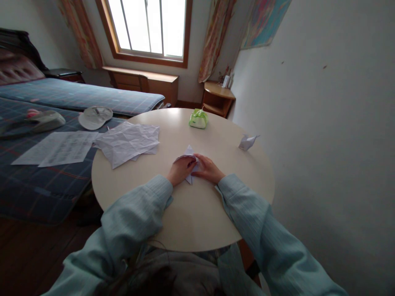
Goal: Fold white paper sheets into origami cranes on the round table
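Both of my hands rest on a small folded white paper [189, 151] near the middle of the round beige table [197, 213]. My left hand [180, 168] presses down on the paper's left part with fingers curled over it. Meeting it from the right, my right hand [207, 167] has its fingers pressed on the same sheet. A pointed corner of the paper sticks out beyond my fingers, another below them. Light blue sleeves cover both arms.
A pile of crumpled white sheets [129, 142] lies on the table's left side. A green tissue pack [198, 119] sits at the far edge, a folded paper figure [247, 142] at the right. A bed with printed papers [57, 148] and a cap [95, 116] stands left; a wall is close on the right.
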The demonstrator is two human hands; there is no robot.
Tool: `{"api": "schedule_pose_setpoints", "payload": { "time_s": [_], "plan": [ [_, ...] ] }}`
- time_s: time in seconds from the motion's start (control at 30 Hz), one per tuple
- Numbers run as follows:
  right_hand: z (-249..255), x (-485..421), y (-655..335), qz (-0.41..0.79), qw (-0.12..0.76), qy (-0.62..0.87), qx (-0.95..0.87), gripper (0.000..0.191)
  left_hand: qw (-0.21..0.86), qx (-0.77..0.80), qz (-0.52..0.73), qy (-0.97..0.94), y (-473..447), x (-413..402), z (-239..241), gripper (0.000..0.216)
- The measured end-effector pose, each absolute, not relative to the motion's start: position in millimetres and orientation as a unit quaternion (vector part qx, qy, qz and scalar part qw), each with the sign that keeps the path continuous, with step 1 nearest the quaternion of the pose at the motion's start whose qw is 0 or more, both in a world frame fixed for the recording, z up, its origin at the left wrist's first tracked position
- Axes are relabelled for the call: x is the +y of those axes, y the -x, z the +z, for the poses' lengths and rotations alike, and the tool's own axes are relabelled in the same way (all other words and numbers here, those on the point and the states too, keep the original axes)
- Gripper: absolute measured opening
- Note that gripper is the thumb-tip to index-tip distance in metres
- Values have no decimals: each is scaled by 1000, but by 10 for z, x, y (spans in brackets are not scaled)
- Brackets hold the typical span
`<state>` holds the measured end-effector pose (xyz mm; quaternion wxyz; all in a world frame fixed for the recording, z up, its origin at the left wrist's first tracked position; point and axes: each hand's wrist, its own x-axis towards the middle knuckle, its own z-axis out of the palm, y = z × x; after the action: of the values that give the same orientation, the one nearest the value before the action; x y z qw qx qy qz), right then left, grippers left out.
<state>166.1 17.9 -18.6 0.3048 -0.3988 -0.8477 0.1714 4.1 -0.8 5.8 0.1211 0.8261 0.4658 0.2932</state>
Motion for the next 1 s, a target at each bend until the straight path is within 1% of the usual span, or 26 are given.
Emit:
{"api": "schedule_pose_setpoints", "payload": {
  "time_s": [0.33, 0.6, 0.73, 0.9, 1.0],
  "plan": [
    [-166, 158, -1657, 179, 298, 404, -846, 73, 154, 475, 301, -812, -26, 19, 8, 18],
    [-145, 145, -1644, 181, 309, 401, -843, 70, 150, 493, 289, -807, -30, 19, -15, 14],
    [-149, 148, -1634, 178, 312, 399, -844, 67, 131, 464, 307, -821, -44, -8, 6, 15],
    [-158, 154, -1627, 170, 312, 394, -847, 66, 124, 458, 320, -820, -53, -49, 64, 27],
    [-153, 144, -1606, 162, 318, 383, -852, 64, 117, 471, 311, -817, -59, -68, 97, 31]
  ]
}}
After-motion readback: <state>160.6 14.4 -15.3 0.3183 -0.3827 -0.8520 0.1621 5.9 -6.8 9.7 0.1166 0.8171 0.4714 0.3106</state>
